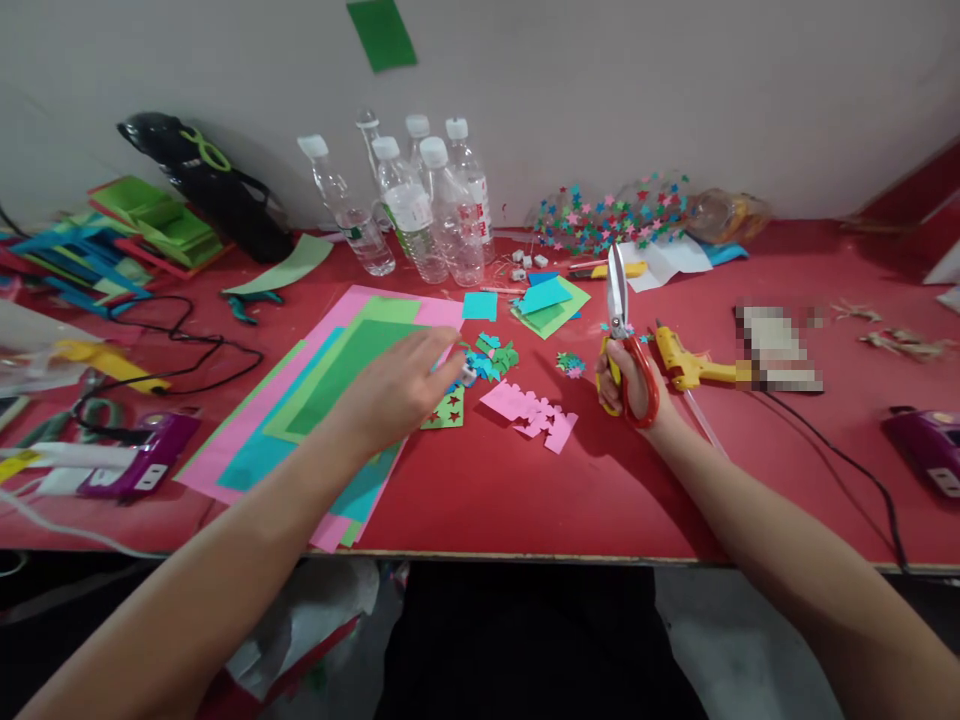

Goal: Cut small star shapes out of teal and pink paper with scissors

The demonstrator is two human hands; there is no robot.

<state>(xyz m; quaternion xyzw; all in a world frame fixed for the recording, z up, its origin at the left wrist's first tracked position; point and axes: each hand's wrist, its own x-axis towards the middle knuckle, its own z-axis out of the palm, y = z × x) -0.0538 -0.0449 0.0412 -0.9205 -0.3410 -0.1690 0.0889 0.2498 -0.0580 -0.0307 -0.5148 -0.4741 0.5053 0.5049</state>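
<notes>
My right hand (pixel 634 385) is wrapped round the handles of a pair of scissors (pixel 617 290), one loop red and one yellow, with the blades pointing up. Over the right edge of a stack of coloured paper (pixel 307 390), my left hand (pixel 401 385) is closed with its fingers curled under. A small white and blue object (pixel 468 375) shows at its fingertips; whether it is gripped is hidden. Beside that hand lie green paper with star-shaped holes (pixel 448 410) and blue and green scraps (pixel 495 355). Punched pink paper (pixel 532 412) and tiny stars (pixel 571 364) lie between my hands.
Several plastic bottles (pixel 442 215) stand by the wall, near a clear container of coloured stars (pixel 607 215). A yellow glue gun (pixel 690 362) lies right of the scissors, its black cord (pixel 840 450) trailing forward. Purple devices (pixel 142 455) sit on both sides.
</notes>
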